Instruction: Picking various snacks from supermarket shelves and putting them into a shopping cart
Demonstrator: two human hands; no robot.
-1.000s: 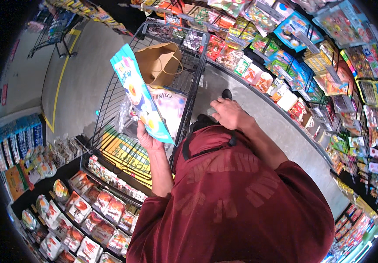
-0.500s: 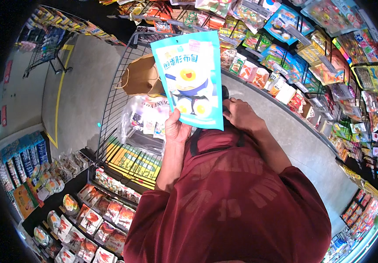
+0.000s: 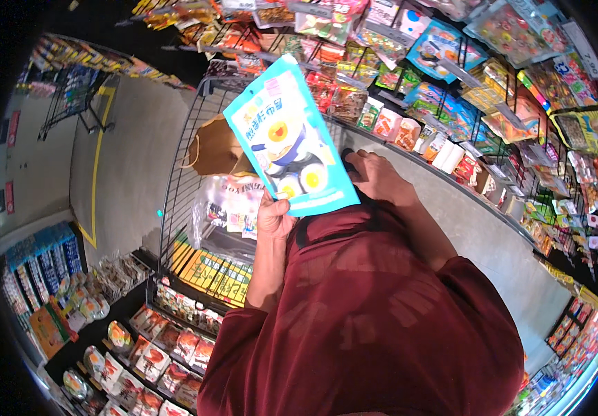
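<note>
A light-blue snack pouch (image 3: 297, 139) with fried-egg pictures on its front is held up by its lower left corner in my left hand (image 3: 274, 216), thumb across the front. It tilts, its top leaning left, over the near end of a wire shopping cart (image 3: 174, 173). My right hand (image 3: 376, 177) is closed beside the pouch's lower right edge, around a dark bar (image 3: 348, 153) that looks like the cart's handle; its fingers are partly hidden. Inside the cart stand a brown paper bag (image 3: 220, 147) and a clear plastic bag (image 3: 224, 201) with packages in it.
Hanging snack packs fill a rack (image 3: 451, 104) ahead and to the right. At lower left, a low shelf holds several red-and-white packages (image 3: 152, 357). Yellow boxes (image 3: 212, 274) line the cart's near side. Another cart (image 3: 70, 104) stands at far left, past a yellow floor line (image 3: 98, 159).
The pouch has tilted leftward at the top, and its lower edge has shifted slightly right and down. My left hand still holds its corner; my right hand has barely moved.
</note>
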